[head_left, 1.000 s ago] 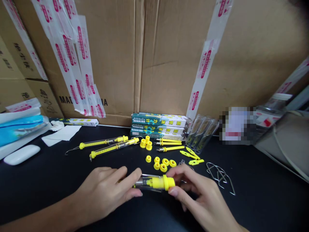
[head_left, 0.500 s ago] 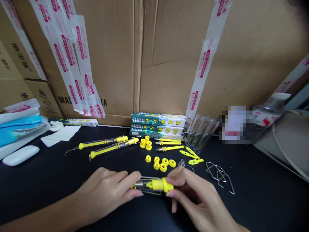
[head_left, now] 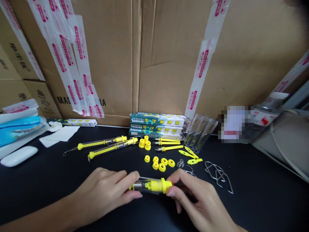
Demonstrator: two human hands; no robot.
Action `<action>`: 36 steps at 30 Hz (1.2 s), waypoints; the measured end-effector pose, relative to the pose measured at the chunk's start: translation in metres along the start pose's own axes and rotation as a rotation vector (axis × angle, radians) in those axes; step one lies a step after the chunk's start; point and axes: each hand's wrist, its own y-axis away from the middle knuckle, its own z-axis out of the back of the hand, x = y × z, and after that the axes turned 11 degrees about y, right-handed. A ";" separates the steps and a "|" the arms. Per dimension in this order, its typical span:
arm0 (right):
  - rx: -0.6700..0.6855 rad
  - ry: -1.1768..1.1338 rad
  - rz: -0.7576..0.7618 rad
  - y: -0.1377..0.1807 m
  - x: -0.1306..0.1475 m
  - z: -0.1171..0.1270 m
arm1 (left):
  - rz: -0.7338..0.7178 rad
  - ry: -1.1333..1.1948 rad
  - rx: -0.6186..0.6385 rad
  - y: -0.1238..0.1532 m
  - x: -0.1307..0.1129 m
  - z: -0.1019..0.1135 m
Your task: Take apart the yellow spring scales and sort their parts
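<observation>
The tube (head_left: 143, 186) lies left to right between my hands, my left hand (head_left: 106, 193) gripping its left part and my right hand (head_left: 200, 203) pinching the cap (head_left: 163, 186) on its right end.

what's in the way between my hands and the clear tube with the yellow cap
Nothing visible. The left hand holds the clear tube by its body and the right hand pinches its yellow cap. The loose yellow rings and wire hooks lie farther back on the table, apart from it.
</observation>
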 end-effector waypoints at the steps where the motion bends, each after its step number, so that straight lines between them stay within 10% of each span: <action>1: -0.018 -0.018 0.003 0.000 -0.001 -0.001 | 0.014 0.012 0.010 0.000 0.000 0.001; 13: -0.221 -0.061 0.217 -0.007 0.007 0.005 | -0.051 -0.048 -0.045 -0.008 -0.004 0.010; 25: -0.145 -0.139 -0.023 -0.006 0.002 -0.002 | -0.018 -0.059 -0.099 -0.009 -0.004 0.010; 36: -0.235 -0.098 0.076 -0.004 0.005 0.001 | -0.049 -0.062 -0.129 -0.006 -0.004 0.007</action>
